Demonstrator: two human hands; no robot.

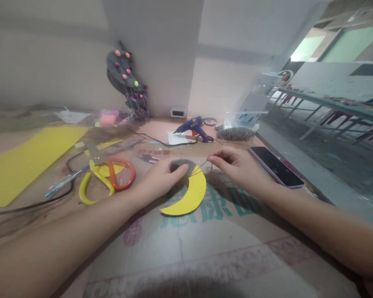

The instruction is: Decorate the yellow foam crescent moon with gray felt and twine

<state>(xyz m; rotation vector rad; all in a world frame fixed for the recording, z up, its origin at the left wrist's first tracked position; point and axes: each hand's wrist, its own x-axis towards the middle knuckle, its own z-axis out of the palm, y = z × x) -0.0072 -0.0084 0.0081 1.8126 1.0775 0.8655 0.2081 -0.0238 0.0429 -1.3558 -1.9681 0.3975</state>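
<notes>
A yellow paper crescent (196, 193) is pinched at its upper end by my left hand (164, 176). Grey yarn (186, 164) covers that upper end, and the lower part is bare yellow. From there a strand of yarn (202, 165) runs taut to my right hand (226, 160), whose thumb and forefinger are closed on it. A small loop of the strand hangs below the right fingertips. Both hands are just above the printed cardboard surface (224, 252). Scissors (110, 182) with yellow and orange handles lie left of my left hand.
Behind the hands lie a blue glue gun (192, 127), a grey yarn bundle (236, 133) and a small digital clock (178, 112). A phone (276, 166) rests right of my right hand. Yellow paper (34, 161) spreads at left. A finished grey crescent (119, 72) with pompoms hangs against the wall.
</notes>
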